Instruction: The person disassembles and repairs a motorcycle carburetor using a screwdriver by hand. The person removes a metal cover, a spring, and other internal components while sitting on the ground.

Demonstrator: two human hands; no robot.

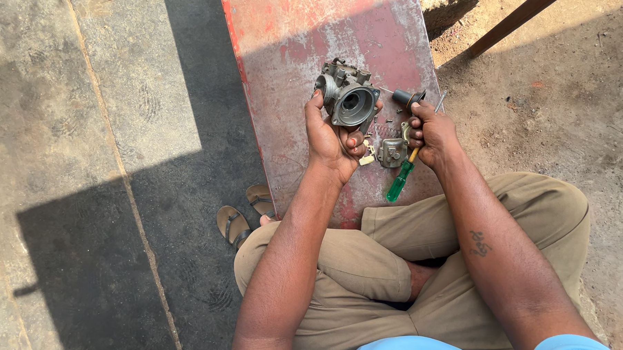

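Observation:
My left hand holds up a grey metal carburettor body with its round throat facing me, above the worn red metal bench. My right hand grips a small black cylindrical part by its upper end. Just under the right hand a screwdriver with a green translucent handle lies on the bench, and whether the fingers also hold it I cannot tell. A grey metal cover piece and small loose parts lie between the two hands.
I sit cross-legged in khaki trousers on the bench's near end. A pair of brown sandals lies on the concrete floor to the left. Dirt ground and a slanted wooden pole are at the right.

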